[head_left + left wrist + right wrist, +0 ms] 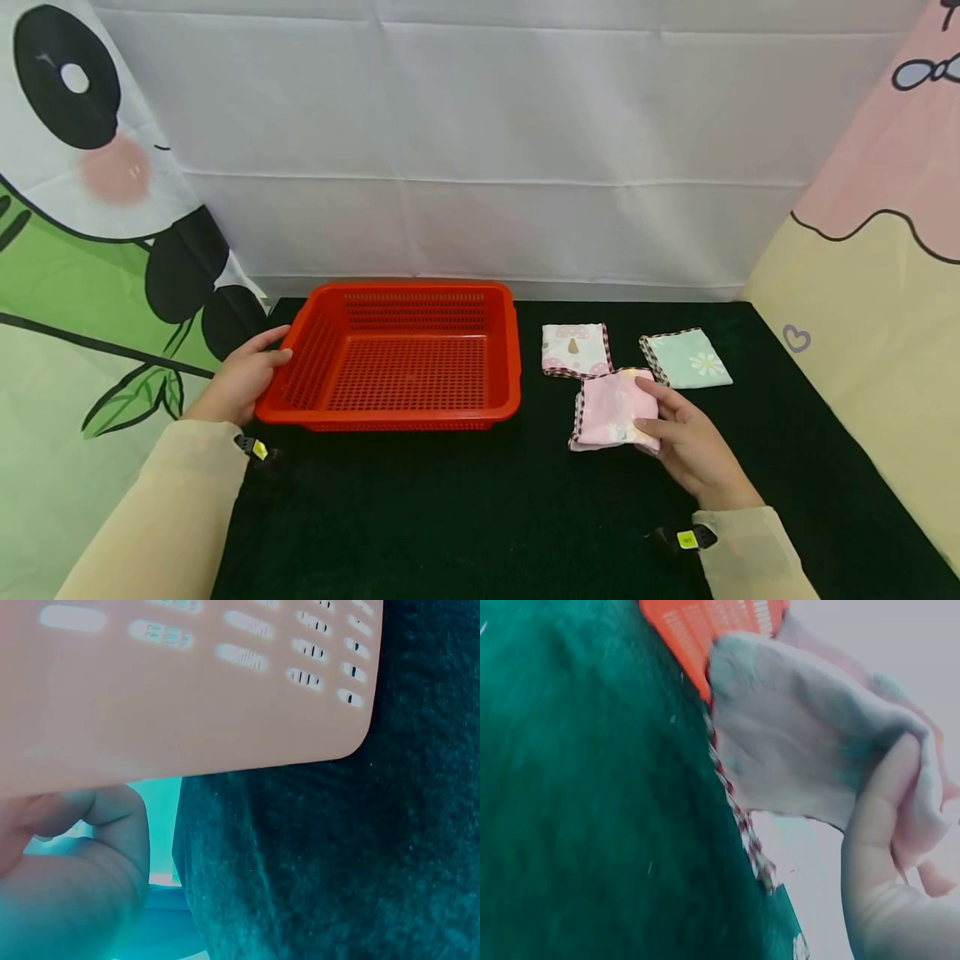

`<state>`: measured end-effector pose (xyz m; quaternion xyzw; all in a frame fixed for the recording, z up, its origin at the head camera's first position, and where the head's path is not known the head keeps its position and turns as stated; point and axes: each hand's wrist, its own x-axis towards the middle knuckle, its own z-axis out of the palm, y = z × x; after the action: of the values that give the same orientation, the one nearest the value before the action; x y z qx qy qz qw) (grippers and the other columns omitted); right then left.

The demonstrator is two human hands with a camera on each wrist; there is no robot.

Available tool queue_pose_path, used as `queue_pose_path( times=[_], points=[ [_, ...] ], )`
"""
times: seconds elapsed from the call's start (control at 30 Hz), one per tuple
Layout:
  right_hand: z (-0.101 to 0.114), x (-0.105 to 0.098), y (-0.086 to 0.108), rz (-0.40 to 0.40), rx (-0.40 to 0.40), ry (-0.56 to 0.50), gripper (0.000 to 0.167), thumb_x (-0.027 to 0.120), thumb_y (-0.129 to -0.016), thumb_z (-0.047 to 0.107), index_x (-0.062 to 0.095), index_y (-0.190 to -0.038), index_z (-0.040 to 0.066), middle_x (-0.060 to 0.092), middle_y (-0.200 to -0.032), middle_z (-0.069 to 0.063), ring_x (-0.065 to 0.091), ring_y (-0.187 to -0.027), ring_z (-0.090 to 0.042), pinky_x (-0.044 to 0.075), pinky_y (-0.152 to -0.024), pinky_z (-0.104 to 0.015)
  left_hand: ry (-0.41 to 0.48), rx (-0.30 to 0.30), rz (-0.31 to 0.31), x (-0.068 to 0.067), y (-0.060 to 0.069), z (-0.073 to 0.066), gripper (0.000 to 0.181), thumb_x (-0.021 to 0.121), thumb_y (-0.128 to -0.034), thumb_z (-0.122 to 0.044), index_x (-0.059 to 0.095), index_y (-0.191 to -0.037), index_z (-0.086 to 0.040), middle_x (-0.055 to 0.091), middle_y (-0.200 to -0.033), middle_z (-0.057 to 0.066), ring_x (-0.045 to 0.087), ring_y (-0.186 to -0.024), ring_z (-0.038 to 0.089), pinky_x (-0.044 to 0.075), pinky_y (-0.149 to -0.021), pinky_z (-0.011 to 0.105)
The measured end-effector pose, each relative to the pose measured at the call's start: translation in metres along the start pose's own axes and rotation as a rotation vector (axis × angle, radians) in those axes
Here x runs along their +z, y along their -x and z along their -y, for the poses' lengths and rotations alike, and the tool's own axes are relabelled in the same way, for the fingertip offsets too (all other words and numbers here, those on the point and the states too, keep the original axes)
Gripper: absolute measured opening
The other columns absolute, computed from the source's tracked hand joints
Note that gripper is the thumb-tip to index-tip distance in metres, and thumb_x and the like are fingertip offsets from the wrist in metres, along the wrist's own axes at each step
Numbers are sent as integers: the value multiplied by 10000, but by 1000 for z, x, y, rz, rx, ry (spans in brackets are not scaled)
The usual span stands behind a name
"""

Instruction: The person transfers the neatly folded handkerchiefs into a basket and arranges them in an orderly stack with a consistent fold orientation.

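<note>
A red perforated basket [412, 415] stands on the dark green cloth, with nothing in it. My left hand [242, 377] grips its left rim; in the left wrist view the curled left hand [90, 855] is against the basket's wall [187, 735]. A folded pink cloth [611, 408] with a checkered edge is pinched at its right side by my right hand [693, 446]. In the right wrist view the thumb of that hand [900, 862] lies over the raised cloth [787, 735].
Behind the pink cloth lie a folded white patterned cloth [573, 346] and, to the right, a folded mint cloth [693, 358] with a white flower. A white sheet [480, 150] hangs along the table's back edge, with printed cartoon panels at both sides.
</note>
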<state>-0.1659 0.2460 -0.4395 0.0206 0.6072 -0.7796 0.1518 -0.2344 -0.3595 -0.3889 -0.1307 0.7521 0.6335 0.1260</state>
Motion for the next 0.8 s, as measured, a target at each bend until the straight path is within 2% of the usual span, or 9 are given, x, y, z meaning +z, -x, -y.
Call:
queue_pose_path(
  times=[0.13, 0.3, 0.53, 0.8],
  points=[
    [10, 12, -7, -43, -3, -52, 712, 599, -1015, -29, 308, -1634, 171, 179, -1678, -60, 535, -1216, -188, 542, -968, -312, -16, -3, -13, 1, -1, -1, 638, 433, -1110, -290, 136, -1674, -295, 261, -1646, 162, 459, -1342, 304, 573, -899, 339],
    [26, 26, -19, -69, -9, -39, 706, 567, -1015, -56, 326, -1631, 191, 172, -1686, -56, 454, -1295, -257, 539, -976, -322, -33, -9, -23, 3, 0, -3, 635, 430, -1111, -302, 135, -1674, -302, 260, -1653, 164, 415, -1394, 346, 570, -903, 342],
    [48, 47, -38, -41, -35, 60, 691, 562, -1016, -49, 327, -1628, 169, 178, -1678, -64, 365, -1355, -302, 539, -975, -323, -38, -13, -28, 3, 3, -4, 632, 421, -1114, -298, 129, -1674, -298, 263, -1657, 162, 406, -1410, 357, 570, -908, 345],
    [67, 69, -57, -20, -60, 35, 674, 567, -1018, -43, 340, -1622, 154, 244, -1658, -58, 391, -1356, -296, 542, -967, -311, -21, -18, -25, 1, 3, -2, 631, 430, -1112, -291, 141, -1673, -302, 279, -1642, 161, 465, -1356, 311, 563, -929, 358]
  ],
)
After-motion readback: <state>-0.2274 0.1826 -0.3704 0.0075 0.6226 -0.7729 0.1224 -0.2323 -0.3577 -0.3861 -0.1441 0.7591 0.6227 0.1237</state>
